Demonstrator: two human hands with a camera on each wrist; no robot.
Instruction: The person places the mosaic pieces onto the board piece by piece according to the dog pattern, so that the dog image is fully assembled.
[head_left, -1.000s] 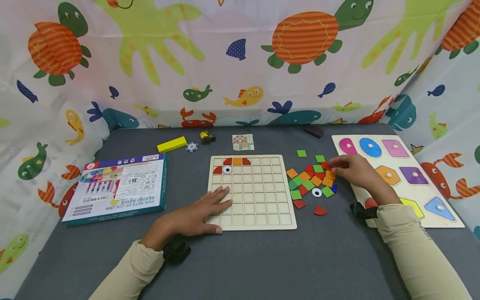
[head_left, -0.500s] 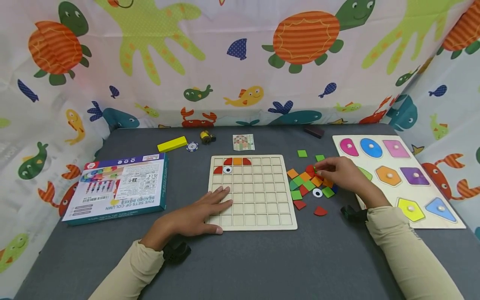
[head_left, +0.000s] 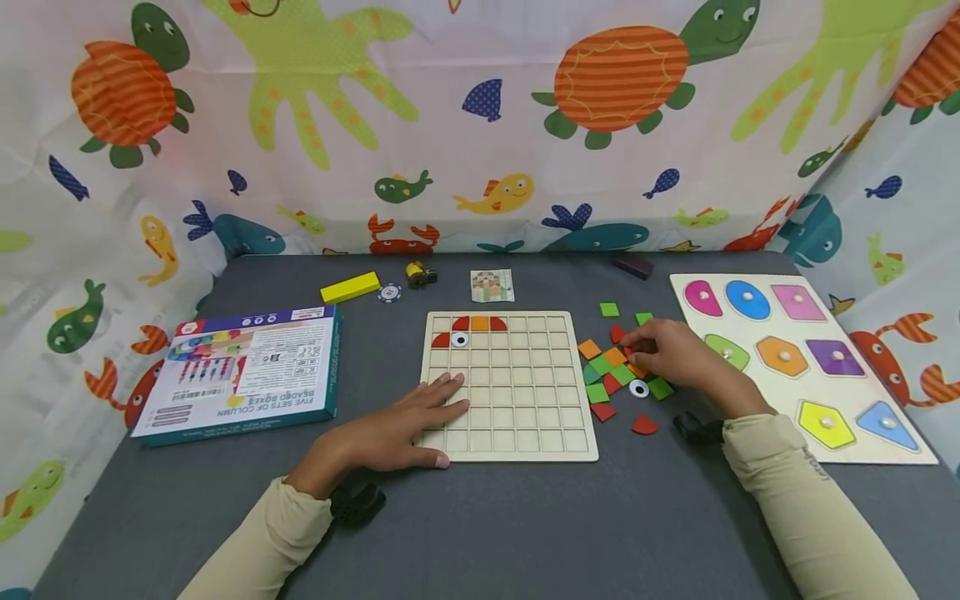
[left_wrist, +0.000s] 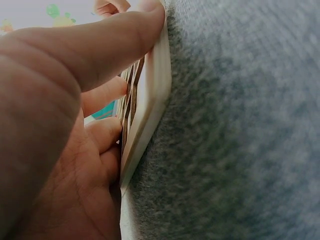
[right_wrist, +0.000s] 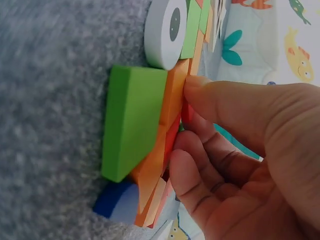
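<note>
My left hand [head_left: 393, 429] lies with fingers spread on the left part of a wooden grid board [head_left: 517, 417]. In its top left corner sit an orange square [head_left: 479, 323], red rounded pieces [head_left: 498, 324] and an eye disc [head_left: 460, 339]. Over the far right side of a heap of coloured tiles is my right hand [head_left: 675, 358]. Its thumb and forefinger pinch a small red tile [right_wrist: 187, 112], mostly hidden by the fingers. Just beneath them in the right wrist view are orange tiles [right_wrist: 176, 92], a green tile [right_wrist: 132, 120], a blue piece [right_wrist: 117, 200] and another eye disc [right_wrist: 165, 35].
A boxed set [head_left: 240, 375] lies at left, a shape puzzle board [head_left: 787, 392] at right. Along the back are a yellow block [head_left: 350, 287], a poker chip [head_left: 390, 292], a small yellow-black figure [head_left: 420, 274], a picture card [head_left: 492, 286] and a dark block [head_left: 633, 266].
My right hand has moved left from the heap's right edge, further in over the tiles. My left hand stays on the board. The head view has shifted slightly.
</note>
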